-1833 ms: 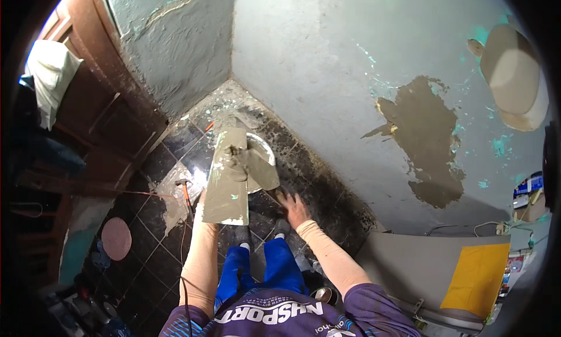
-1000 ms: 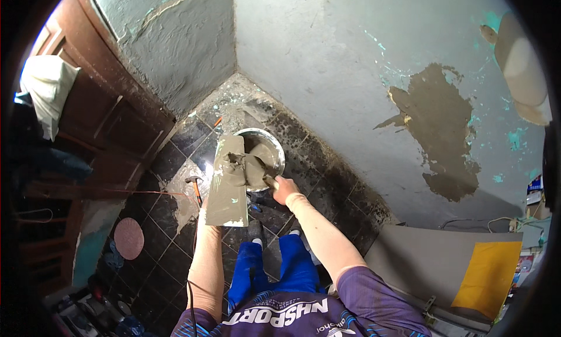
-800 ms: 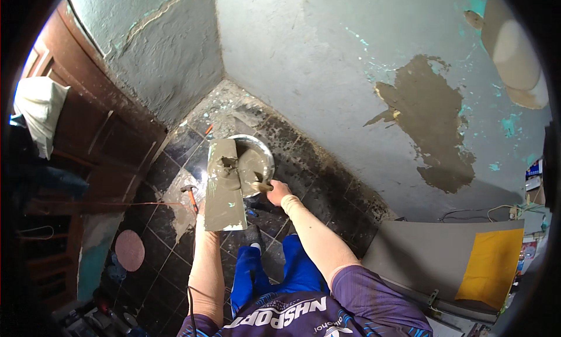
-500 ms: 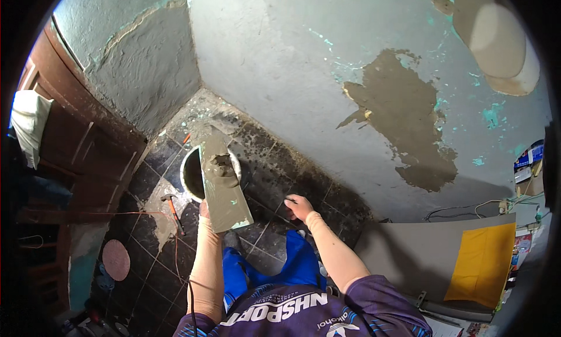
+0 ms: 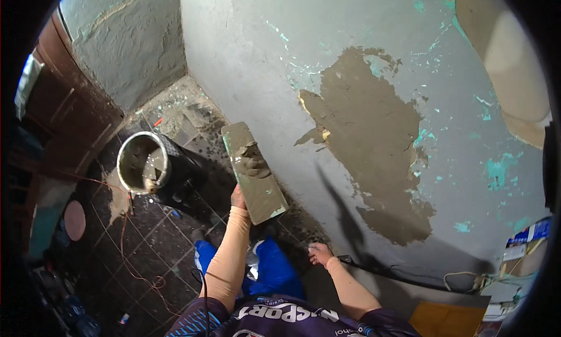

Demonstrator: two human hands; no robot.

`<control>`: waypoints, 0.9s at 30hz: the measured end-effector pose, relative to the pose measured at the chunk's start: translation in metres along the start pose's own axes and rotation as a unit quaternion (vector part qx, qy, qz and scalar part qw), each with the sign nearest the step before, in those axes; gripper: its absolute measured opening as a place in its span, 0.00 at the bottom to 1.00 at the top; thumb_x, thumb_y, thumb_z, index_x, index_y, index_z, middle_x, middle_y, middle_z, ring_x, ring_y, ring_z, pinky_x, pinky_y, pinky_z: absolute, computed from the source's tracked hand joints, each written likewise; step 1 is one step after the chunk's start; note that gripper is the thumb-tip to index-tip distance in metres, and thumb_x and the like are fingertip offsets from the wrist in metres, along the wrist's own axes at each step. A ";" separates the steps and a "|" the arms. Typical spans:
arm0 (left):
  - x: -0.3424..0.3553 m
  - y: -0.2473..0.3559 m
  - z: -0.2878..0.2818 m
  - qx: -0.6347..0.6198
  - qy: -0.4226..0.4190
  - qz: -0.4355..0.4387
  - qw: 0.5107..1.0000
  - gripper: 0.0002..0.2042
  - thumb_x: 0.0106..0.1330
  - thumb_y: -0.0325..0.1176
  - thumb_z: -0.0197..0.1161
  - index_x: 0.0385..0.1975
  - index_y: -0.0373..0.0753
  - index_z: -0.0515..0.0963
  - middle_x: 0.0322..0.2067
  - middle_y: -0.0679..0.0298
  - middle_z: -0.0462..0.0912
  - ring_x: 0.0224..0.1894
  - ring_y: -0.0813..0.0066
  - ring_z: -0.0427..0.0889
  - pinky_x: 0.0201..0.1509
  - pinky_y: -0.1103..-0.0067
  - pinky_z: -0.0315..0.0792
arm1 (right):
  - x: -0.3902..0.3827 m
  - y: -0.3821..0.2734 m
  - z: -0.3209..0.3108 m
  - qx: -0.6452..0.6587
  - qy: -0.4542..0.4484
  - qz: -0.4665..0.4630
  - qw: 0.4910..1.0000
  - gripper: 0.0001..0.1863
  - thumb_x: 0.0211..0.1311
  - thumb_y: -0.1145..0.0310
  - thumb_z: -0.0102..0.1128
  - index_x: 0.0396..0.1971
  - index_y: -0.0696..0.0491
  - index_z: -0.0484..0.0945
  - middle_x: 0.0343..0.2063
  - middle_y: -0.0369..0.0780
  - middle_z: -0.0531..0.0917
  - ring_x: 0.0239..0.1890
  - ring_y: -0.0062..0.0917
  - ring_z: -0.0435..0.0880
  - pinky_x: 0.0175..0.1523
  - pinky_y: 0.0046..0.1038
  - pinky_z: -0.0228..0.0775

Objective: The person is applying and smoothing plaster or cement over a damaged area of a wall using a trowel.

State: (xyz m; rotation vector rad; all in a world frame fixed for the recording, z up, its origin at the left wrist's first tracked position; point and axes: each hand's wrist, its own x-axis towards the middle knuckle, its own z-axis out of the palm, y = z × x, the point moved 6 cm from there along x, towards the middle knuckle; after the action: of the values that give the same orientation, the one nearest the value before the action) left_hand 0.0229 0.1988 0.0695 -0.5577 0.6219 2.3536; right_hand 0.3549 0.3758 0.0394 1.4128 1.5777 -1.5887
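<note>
My left hand (image 5: 236, 198) grips a long rectangular plastering float (image 5: 272, 204) from beneath; most of its fingers are hidden behind the board. On the float's upper face sits a lump of wet grey-brown mortar (image 5: 252, 161). My right hand (image 5: 320, 253) hangs low near the foot of the wall, with loosely bent fingers apart and nothing visible in them. Ahead of it, a large irregular patch of fresh mortar (image 5: 374, 144) covers part of the grey wall (image 5: 251, 62). To the left of the float stands a black bucket (image 5: 165, 161) with mortar and a partly visible tool inside.
Dark floor tiles (image 5: 155, 237) bear plaster smears and an orange cord (image 5: 124, 243). A round pink object (image 5: 75, 220) lies at the left, by a brown wooden door (image 5: 64, 115). A grey surface with a yellow cloth (image 5: 447, 319) is at lower right, beside cables.
My view has shifted toward the wall on the right. The float with its mortar has moved away from over the bucket, uncovering the bucket's opening. My right hand has moved right, closer to the wall.
</note>
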 end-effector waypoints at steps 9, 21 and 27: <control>0.100 -0.135 0.046 -0.053 -0.077 0.022 0.995 0.14 0.68 0.31 0.42 0.47 0.38 0.72 0.42 0.59 0.78 0.42 0.62 0.78 0.46 0.69 0.74 | -0.023 0.065 -0.101 0.021 0.077 -0.028 0.996 0.20 0.56 0.66 0.57 0.48 0.58 0.72 0.32 0.40 0.79 0.28 0.24 0.78 0.31 0.27 0.73; 0.167 -0.233 0.065 -0.052 -0.004 0.194 0.980 0.10 0.67 0.32 0.51 0.44 0.36 0.72 0.38 0.63 0.79 0.38 0.72 0.77 0.42 0.75 0.73 | 0.019 0.147 -0.215 -0.058 -0.011 0.026 0.998 0.18 0.56 0.60 0.59 0.42 0.56 0.75 0.31 0.35 0.80 0.30 0.18 0.77 0.33 0.22 0.70; 0.132 -0.214 0.100 0.080 0.110 0.262 0.955 0.10 0.66 0.28 0.49 0.45 0.35 0.73 0.34 0.65 0.78 0.33 0.74 0.77 0.37 0.78 0.73 | 0.027 0.146 -0.222 -0.013 -0.026 0.004 1.000 0.17 0.58 0.64 0.57 0.46 0.53 0.74 0.29 0.36 0.80 0.27 0.19 0.77 0.29 0.22 0.70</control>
State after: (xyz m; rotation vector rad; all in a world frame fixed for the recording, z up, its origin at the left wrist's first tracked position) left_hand 0.0489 0.4629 0.0178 -0.6470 1.1756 2.7098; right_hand 0.5452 0.5586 -0.0002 1.3520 1.5538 -1.5825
